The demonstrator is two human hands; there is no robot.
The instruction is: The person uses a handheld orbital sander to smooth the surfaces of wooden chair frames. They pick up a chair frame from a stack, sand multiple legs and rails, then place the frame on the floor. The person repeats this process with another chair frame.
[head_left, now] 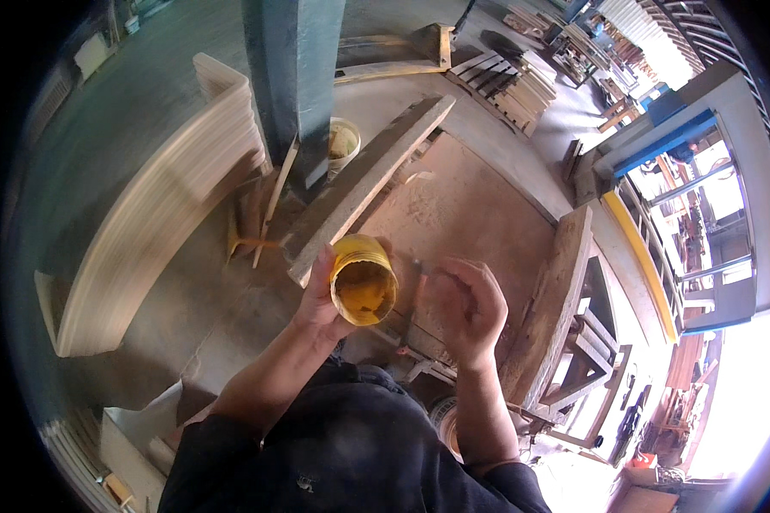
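Note:
My left hand (321,295) grips a yellow plastic jar (364,282) from its left side. The jar is tilted with its mouth toward me, and a yellowish-orange coating or residue shows inside. To the right of the jar, apart from it, my right hand (470,303) is raised over the bench with its fingers curled. Whatever those fingers hold, if anything, is hidden and partly blurred. Below both hands lies a dusty brown worktable (462,205), flanked by a thick wooden beam (376,179) on the left and another beam (556,299) on the right.
A long stack of pale curved boards (158,205) stands at the left. Beside a blue-grey column (295,77) sits a white bucket (342,141). Farther off are a yellow pallet jack (393,66) and a pallet with boards (509,85). A blue-edged frame (667,141) rises at the right.

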